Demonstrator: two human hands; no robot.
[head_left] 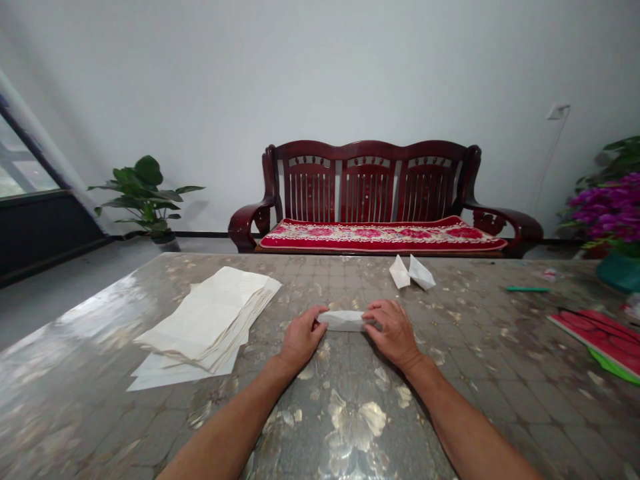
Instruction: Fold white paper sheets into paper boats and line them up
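Bare forearms (225,427), left hand (303,339) and right hand (393,333) clasp folded white paper (345,321).

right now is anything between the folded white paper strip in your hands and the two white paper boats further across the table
Nothing visible stands in the way: from the folded white paper strip held by the left hand and right hand, only the speckled floral table top runs to the two white paper boats.

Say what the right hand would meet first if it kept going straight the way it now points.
The folded white paper comes first: the right hand's fingers already seem to lie on its end. Past the paper, the left hand may be next, though depth is hard to judge from this view.
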